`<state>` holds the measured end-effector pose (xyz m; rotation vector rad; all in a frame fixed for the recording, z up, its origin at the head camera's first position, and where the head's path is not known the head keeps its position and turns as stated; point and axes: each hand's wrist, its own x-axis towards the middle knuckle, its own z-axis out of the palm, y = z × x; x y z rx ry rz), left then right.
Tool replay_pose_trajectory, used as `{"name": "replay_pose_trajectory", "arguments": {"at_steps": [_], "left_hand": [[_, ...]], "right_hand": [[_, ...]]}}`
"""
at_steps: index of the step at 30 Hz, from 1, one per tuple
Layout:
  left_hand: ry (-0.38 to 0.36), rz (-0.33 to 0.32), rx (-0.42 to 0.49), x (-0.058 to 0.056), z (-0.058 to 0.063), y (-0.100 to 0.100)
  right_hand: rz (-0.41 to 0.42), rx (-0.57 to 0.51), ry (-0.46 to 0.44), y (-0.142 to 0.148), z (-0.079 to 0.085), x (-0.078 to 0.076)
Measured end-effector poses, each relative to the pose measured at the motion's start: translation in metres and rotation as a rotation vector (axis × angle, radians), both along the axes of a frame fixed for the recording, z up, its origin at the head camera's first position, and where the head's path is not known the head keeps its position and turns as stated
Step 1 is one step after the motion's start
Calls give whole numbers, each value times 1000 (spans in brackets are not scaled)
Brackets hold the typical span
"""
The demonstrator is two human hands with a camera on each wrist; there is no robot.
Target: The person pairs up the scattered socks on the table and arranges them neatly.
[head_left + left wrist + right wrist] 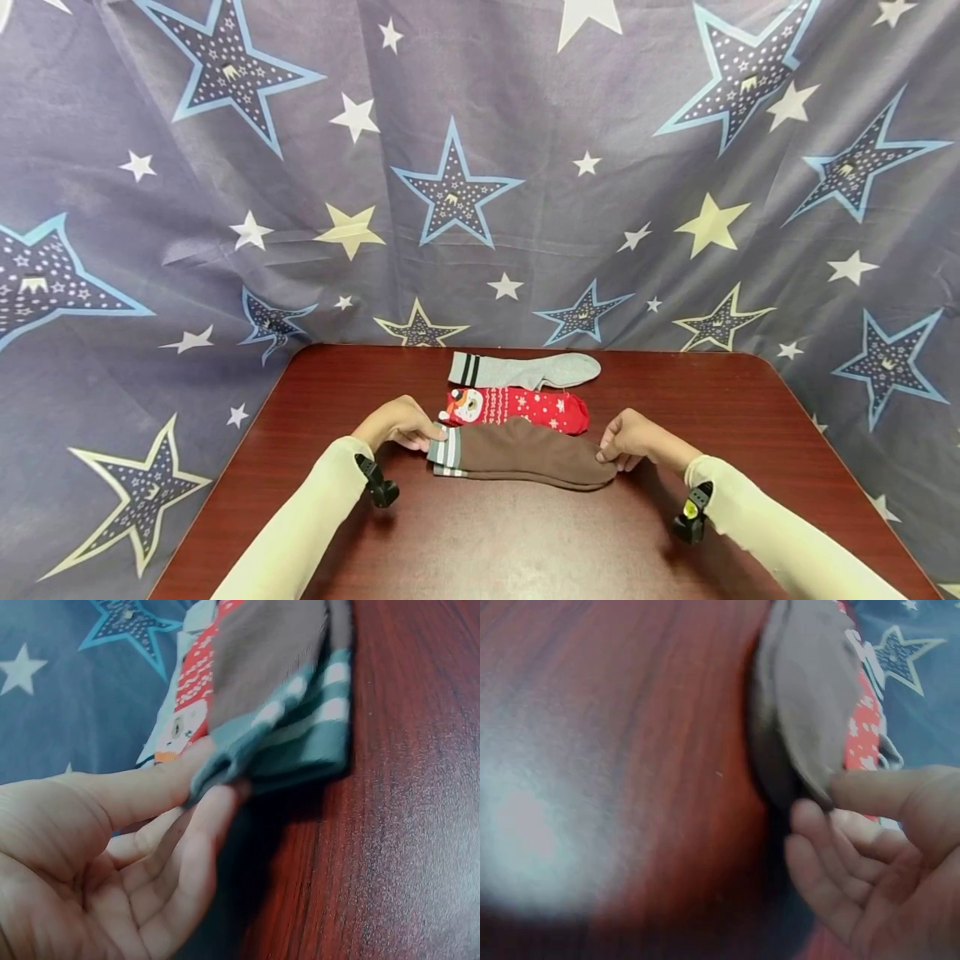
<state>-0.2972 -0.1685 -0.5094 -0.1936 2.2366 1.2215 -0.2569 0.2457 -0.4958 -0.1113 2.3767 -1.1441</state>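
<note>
A pair of brown socks (517, 450) lies across the table, one sock stacked on the other, with grey-green cuffs banded in white. My left hand (401, 423) pinches the upper sock's cuff (232, 754) between thumb and fingers; in the left wrist view that edge is raised over the lower cuff. At the other end, my right hand (633, 437) pinches the toe (821, 787) of the upper sock, and the lower one shows beneath it. Directly behind lie red socks (540, 406) with a white animal face and snowflakes, partly covered by the brown sock.
Grey socks (540, 369) with two black stripes lie farthest back, beyond the red ones. The reddish-brown wooden table (480, 542) ends at a star-patterned cloth (480, 275) hanging behind it. Each forearm wears a small black wrist camera (378, 483).
</note>
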Motion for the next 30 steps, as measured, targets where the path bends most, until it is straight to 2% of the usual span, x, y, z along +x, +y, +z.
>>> {"name": "replay_pose_trajectory", "arguments": {"at_steps": [3, 6, 10, 17, 22, 30], "left_hand": [[-39, -57, 28, 0, 0, -5], [-70, -102, 64, -1, -1, -9], [-100, -134, 104, 0, -1, -13], [-108, -190, 91, 5, 0, -12], [-93, -170, 84, 7, 1, -9], [-24, -82, 10, 7, 2, -7]], "right_hand": [[36, -13, -104, 6, 5, -2], [82, -23, -156, 12, 9, -4], [115, -31, -174, 18, 13, -6], [129, -30, -203, 20, 10, -5], [108, -17, -199, 17, 3, -2], [79, -6, -134, 9, 2, 0]]}}
